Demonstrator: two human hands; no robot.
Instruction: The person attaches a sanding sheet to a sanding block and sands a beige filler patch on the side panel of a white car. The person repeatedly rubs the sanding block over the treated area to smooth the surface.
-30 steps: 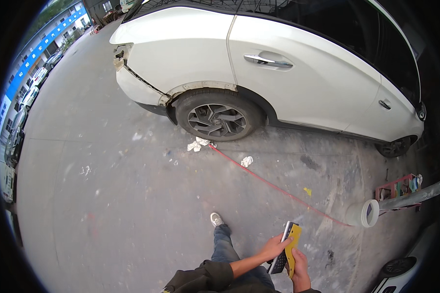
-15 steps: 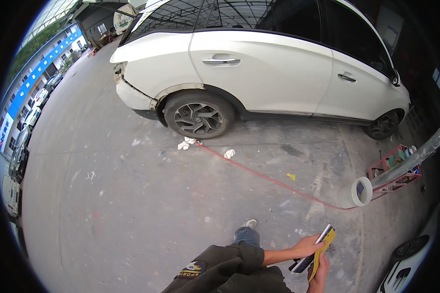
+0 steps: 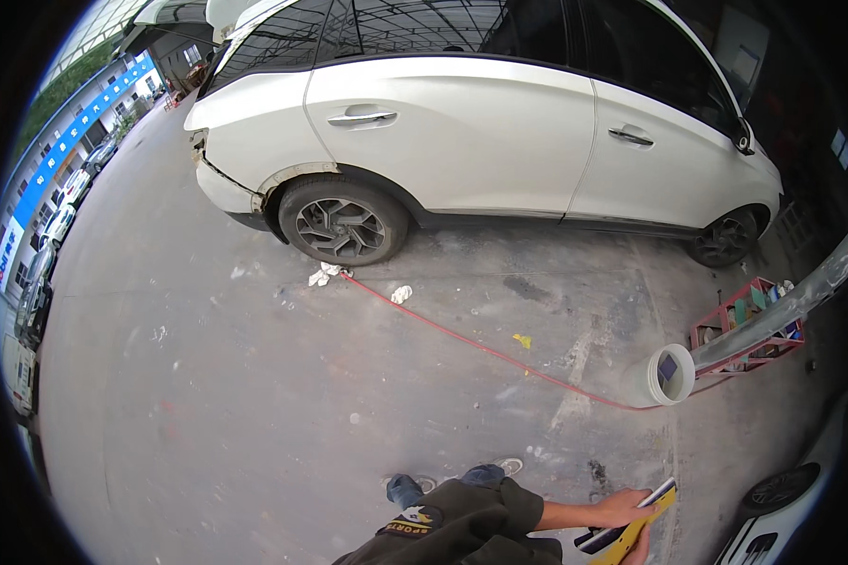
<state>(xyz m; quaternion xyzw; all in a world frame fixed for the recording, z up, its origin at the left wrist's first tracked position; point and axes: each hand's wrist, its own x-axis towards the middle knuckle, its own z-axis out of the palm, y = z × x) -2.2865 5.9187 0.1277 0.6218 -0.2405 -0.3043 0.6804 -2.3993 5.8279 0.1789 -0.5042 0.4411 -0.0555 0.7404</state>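
At the lower right, my left hand (image 3: 622, 509) is closed around a long, narrow dark block (image 3: 594, 539) with a white edge. A yellow strip (image 3: 631, 535), which looks like sandpaper, lies along the block's near side. From below, my right hand (image 3: 640, 548) grips this strip, its fingers partly hidden and cut off by the frame's lower edge. Both hands are close together, with the block and strip slanting up to the right between them. My left sleeve (image 3: 471, 513) is dark with a round badge.
A white car (image 3: 481, 141) stands ahead, its rear bumper corner damaged. A red hose (image 3: 462, 337) runs from white rags (image 3: 326, 273) to a white bucket (image 3: 674, 374). A red rack (image 3: 749, 325) and a slanted plastic-wrapped post (image 3: 782, 306) stand behind; another white car (image 3: 782, 518) is at right.
The view has shifted, so the car, hose and bucket sit farther left. My hands have moved right and lower in the picture, still holding the block and strip. A second shoe now shows.
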